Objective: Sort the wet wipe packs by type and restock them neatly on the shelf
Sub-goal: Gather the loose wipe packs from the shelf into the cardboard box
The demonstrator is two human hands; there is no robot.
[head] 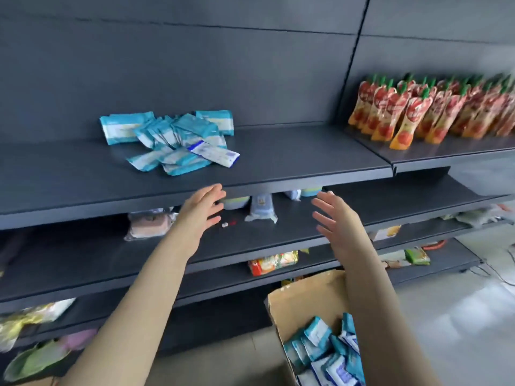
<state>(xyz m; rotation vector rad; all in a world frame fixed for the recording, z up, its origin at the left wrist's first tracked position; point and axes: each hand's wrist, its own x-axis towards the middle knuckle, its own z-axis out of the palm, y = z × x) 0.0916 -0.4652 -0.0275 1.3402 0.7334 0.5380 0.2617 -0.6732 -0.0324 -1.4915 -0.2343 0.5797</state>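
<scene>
A loose heap of teal-and-white wet wipe packs lies on the dark grey top shelf, with one white-and-blue pack at its right front. Below at the right, a cardboard box on the floor holds several more teal and blue wipe packs. My left hand and my right hand are both raised in front of the shelf's front edge, fingers spread, holding nothing. Both hands are below and apart from the heap.
Red-and-orange spouted pouches stand in rows on the neighbouring shelf at the right. The second shelf carries a pink pack, a pale blue pack and bowls. Lower shelves hold snack bags. Cables lie on the floor at far right.
</scene>
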